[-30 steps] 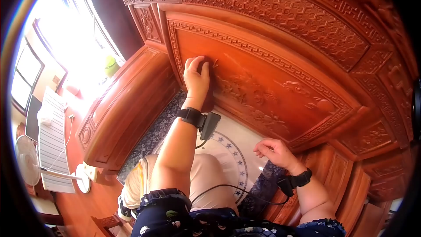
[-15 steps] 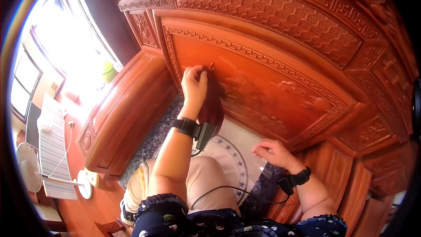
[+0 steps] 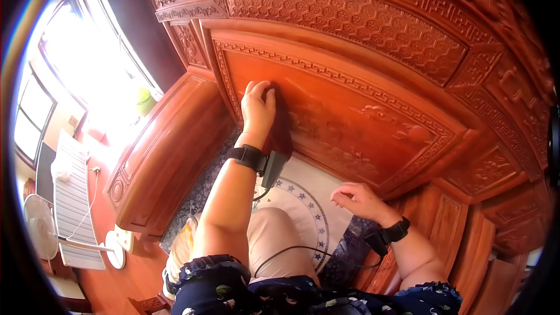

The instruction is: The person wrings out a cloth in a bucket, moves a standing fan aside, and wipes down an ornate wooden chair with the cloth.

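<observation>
My left hand [image 3: 258,107] is raised against the carved wooden panel [image 3: 344,99], fingers bent and pressed to its left part. From under its fingers hangs a dark red cloth [image 3: 282,131], its upper part lying along the panel; the grip itself is partly hidden behind the hand. Lower and to the right, my right hand [image 3: 360,201] hovers in front of the panel's bottom edge, fingers loosely curled, thumb apart, holding nothing. Both wrists wear black straps, with a dark grey device [image 3: 273,169] on the left one and a cable running across my lap.
A wooden armrest [image 3: 169,146] stands left of the panel, and a wooden seat [image 3: 431,221] lies at right. Pale tile with a ring of stars [image 3: 294,192] covers the floor below. A white fan [image 3: 41,226] and bright windows [image 3: 87,41] are at far left.
My left hand stays near the same spot on the panel, while the hanging cloth has drawn up and its lower end shows less over the floor. The right hand has shifted slightly left.
</observation>
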`<move>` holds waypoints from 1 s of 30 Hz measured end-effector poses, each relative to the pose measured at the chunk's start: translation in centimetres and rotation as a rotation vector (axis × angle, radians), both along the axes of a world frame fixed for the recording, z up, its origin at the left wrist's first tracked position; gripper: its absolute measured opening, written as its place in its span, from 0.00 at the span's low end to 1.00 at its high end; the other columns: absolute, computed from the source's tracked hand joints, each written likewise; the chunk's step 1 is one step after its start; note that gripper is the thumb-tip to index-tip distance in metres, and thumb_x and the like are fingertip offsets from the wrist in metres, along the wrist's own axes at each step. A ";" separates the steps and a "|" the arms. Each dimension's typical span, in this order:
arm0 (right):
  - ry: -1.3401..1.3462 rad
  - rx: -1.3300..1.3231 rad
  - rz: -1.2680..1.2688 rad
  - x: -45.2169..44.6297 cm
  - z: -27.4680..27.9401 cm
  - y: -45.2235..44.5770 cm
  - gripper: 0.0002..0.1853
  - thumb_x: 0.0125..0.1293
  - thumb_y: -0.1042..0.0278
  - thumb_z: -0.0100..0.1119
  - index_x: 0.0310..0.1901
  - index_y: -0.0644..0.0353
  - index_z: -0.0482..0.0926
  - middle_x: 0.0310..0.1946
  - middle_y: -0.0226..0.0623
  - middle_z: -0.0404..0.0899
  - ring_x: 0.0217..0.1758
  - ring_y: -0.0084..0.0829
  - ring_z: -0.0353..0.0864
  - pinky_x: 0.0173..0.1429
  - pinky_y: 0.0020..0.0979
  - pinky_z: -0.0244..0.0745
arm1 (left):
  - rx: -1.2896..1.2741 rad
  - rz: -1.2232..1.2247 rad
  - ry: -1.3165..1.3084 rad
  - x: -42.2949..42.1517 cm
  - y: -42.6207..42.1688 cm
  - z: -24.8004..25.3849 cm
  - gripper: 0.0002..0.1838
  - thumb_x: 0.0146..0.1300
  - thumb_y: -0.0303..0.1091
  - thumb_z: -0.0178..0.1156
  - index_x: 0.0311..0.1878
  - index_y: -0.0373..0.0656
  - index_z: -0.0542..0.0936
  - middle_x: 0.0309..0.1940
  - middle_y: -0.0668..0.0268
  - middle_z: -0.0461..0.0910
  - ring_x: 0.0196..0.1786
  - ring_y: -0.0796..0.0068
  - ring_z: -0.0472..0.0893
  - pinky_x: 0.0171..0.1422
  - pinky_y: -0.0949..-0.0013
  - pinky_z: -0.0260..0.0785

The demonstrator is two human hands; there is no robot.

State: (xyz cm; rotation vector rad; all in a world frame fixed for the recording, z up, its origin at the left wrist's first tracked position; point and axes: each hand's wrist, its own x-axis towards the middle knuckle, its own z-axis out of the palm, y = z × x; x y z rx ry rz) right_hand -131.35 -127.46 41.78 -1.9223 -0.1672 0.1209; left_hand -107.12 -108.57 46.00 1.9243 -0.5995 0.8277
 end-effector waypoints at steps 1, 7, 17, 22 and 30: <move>0.003 0.003 -0.004 -0.1 -0.1 0.1 0.10 0.63 0.67 0.55 0.32 0.67 0.78 0.24 0.37 0.76 0.27 0.23 0.73 0.32 0.25 0.67 | 0.003 -0.004 0.003 0.1 0.0 -0.6 0.10 0.53 0.26 0.61 0.39 0.34 0.79 0.33 0.58 0.77 0.34 0.63 0.77 0.42 0.69 0.70; -0.020 0.009 0.016 0.2 -0.8 -0.2 0.09 0.62 0.68 0.56 0.31 0.66 0.78 0.24 0.38 0.76 0.27 0.23 0.72 0.31 0.25 0.67 | -0.008 0.042 0.113 -0.9 0.3 -1.3 0.08 0.53 0.25 0.62 0.37 0.35 0.79 0.32 0.59 0.77 0.36 0.64 0.78 0.42 0.68 0.70; -0.105 -0.023 0.019 0.2 -0.4 -0.2 0.08 0.60 0.67 0.59 0.34 0.65 0.79 0.28 0.43 0.78 0.32 0.38 0.78 0.37 0.30 0.72 | 0.117 -0.002 -0.233 -1.1 -0.5 -2.1 0.06 0.53 0.22 0.59 0.35 0.37 0.77 0.37 0.58 0.75 0.40 0.57 0.77 0.45 0.65 0.71; -0.159 -0.164 0.052 0.0 0.0 -0.2 0.09 0.60 0.66 0.59 0.34 0.65 0.79 0.29 0.43 0.79 0.33 0.40 0.79 0.39 0.31 0.73 | 0.068 0.071 -0.176 -1.6 -0.9 -1.2 0.05 0.54 0.24 0.59 0.36 0.39 0.79 0.36 0.60 0.75 0.39 0.58 0.77 0.43 0.64 0.72; -0.164 -0.181 0.074 -0.2 0.4 0.1 0.09 0.60 0.66 0.58 0.34 0.64 0.80 0.31 0.44 0.80 0.36 0.42 0.79 0.40 0.32 0.73 | -0.117 0.086 0.097 -1.5 0.4 -3.8 0.05 0.51 0.25 0.63 0.31 0.36 0.80 0.30 0.58 0.77 0.37 0.60 0.79 0.43 0.67 0.71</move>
